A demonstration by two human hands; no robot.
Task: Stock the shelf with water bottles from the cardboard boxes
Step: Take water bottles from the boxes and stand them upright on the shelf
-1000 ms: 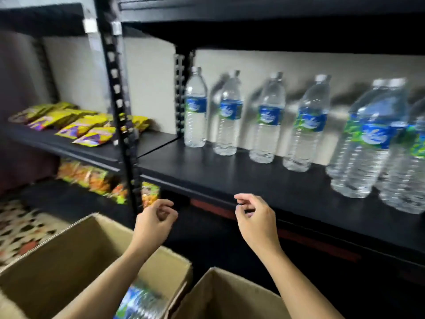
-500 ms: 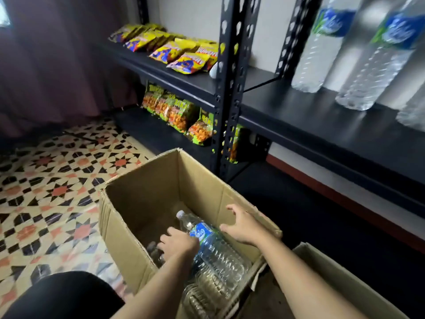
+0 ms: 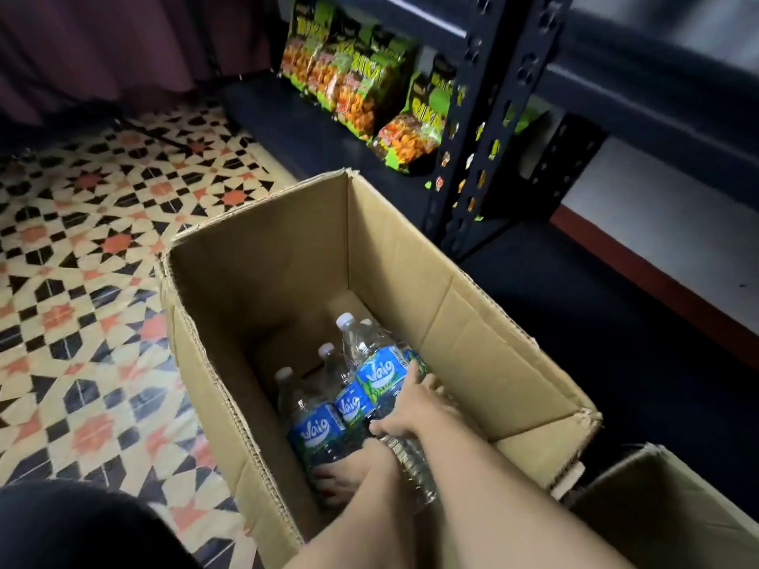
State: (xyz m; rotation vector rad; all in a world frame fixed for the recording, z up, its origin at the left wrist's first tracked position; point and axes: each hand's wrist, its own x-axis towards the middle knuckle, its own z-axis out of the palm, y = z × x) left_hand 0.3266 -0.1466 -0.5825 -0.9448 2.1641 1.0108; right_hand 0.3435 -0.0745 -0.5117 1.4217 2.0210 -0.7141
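Head view, R grip (image 3: 415, 406) clamped on top bottle (image 3: 378, 373), L grip (image 3: 348, 472) curled round lower bottle (image 3: 314, 433).

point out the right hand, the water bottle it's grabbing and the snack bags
right hand (image 3: 419, 408): head view, back of the hand
water bottle (image 3: 380, 375): head view, on its blue label
snack bags (image 3: 353, 92): head view, front of a middle bag

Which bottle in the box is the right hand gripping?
The rightmost blue-labelled bottle, raised above the two on its left; the right hand wraps it just below the label.
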